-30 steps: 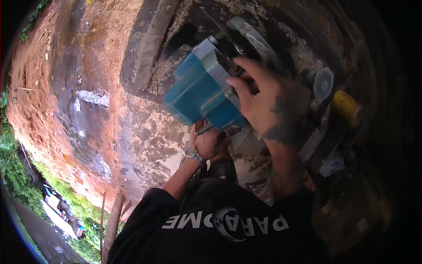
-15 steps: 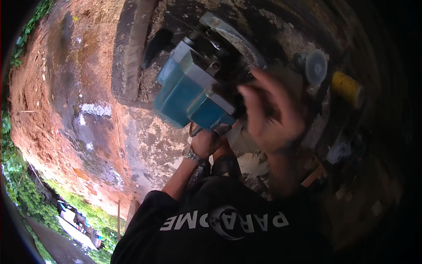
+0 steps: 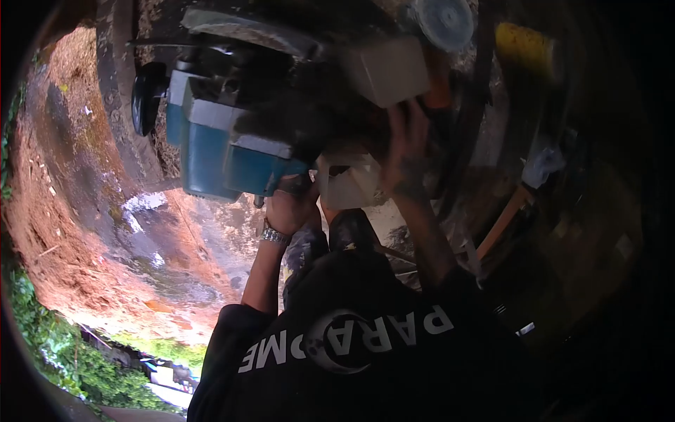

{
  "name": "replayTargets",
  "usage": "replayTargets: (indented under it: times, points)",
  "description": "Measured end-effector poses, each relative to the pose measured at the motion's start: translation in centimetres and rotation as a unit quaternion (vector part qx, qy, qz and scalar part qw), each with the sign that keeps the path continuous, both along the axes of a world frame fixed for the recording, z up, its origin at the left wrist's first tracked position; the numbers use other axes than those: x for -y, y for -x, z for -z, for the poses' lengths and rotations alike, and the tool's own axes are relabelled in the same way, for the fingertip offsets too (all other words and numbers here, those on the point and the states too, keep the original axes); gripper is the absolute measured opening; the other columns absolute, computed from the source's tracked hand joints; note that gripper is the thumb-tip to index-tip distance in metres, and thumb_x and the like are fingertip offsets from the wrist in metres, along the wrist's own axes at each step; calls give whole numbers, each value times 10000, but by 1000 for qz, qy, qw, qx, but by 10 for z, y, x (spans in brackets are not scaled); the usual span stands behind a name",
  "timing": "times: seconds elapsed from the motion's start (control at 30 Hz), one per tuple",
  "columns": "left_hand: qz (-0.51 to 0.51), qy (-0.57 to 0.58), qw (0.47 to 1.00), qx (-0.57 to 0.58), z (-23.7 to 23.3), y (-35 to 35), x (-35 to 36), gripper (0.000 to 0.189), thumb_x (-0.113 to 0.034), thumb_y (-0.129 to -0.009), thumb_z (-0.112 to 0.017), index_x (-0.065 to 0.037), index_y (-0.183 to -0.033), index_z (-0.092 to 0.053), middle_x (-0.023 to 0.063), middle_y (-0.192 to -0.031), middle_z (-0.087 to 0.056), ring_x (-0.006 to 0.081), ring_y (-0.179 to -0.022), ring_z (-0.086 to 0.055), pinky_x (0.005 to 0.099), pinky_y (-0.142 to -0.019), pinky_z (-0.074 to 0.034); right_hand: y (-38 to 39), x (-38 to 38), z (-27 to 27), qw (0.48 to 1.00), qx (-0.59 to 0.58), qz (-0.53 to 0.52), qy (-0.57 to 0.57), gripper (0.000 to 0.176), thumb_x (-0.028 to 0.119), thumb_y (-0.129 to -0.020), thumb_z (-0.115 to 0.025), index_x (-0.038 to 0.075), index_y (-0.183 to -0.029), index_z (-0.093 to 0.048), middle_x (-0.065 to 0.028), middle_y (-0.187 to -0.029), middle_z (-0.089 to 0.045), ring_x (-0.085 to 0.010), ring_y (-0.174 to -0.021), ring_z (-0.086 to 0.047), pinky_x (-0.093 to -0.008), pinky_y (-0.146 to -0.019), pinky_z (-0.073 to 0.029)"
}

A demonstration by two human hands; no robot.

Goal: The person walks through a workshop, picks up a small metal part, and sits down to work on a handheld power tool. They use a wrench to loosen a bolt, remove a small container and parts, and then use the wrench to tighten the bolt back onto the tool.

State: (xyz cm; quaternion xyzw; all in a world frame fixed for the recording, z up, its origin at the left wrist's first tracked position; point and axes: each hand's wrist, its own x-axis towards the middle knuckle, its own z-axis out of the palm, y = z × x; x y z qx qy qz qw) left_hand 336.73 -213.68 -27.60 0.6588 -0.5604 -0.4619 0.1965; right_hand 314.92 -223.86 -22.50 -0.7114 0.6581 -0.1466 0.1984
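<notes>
A power tool (image 3: 211, 158) with a teal housing, grey metal parts and a black knob fills the upper left of the head view. At its rear end my left hand (image 3: 285, 209), with a metal watch at the wrist, is closed around the handle, which is mostly hidden. My right hand (image 3: 406, 144) is in shade to the right of the tool, its fingers stretched upward and apart. Their tips are right at the lower edge of a pale block (image 3: 397, 70). Between my hands is a cream, box-like piece (image 3: 348, 184) with a dark hollow.
A round translucent disc-like object (image 3: 444, 22) and a yellow cylinder (image 3: 524, 50) lie at the upper right. Below them are a crumpled clear plastic piece (image 3: 543, 165) and a wooden strip (image 3: 503, 224). Reddish, debris-strewn ground (image 3: 77, 239) spreads out on the left.
The power tool and my left hand have shifted left and up in view. My right hand has moved from beside the tool to the pale block, its curled fingers now straighter.
</notes>
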Motion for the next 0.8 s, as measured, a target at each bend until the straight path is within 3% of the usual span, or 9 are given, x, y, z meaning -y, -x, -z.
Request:
replayTargets:
  times: [0.1, 0.23, 0.4, 0.7, 0.8]
  points:
    - [17, 33, 999, -18, -9, 0, 10, 205, -247, -896, -764, -56, -852, -701, 163, -772, -704, 393, -711, -695, 471, -602, -526, -3, 10, -1, 998, -58, -9, -14, 725, 141, -760, -826, 129, -1440, -576, -178, -1478, -424, -414, -1305, -446, -525, -1076, -414]
    - [16, 41, 997, -58, -5, 0, 11, 192, -129, -834, -790, -11, -776, -650, 176, -710, -671, 376, -647, -667, 442, -574, -509, 7, 9, -1, 999, 10, 0, -32, 709, 102, -722, -833, 139, -1393, -605, -171, -1390, -489, -409, -1296, -479, -492, -1077, -439]
    - [-33, 48, 993, -100, 11, 2, -1, 178, -144, -844, -777, -9, -840, -661, 168, -712, -671, 361, -644, -671, 441, -575, -511, 17, 3, 10, 999, 30, -8, -9, 633, 66, -710, -835, 104, -1309, -633, -153, -1346, -518, -393, -1261, -517, -469, -1055, -465]
    - [-1, 32, 997, -66, 7, -1, 0, 216, -185, -860, -781, 0, -858, -668, 160, -727, -681, 356, -648, -672, 457, -577, -501, 26, -2, 15, 998, 23, -47, -16, 433, 61, -753, -781, 78, -1160, -633, -176, -1254, -558, -393, -1164, -569, -474, -971, -506]
    - [12, 4, 999, -50, 8, 0, -1, 254, -202, -860, -788, 2, -969, -684, 182, -848, -708, 357, -762, -703, 444, -641, -530, 27, -3, 17, 992, 116, 19, -42, 347, 43, -765, -793, 69, -1084, -661, -155, -1133, -624, -364, -1030, -643, -425, -879, -549]
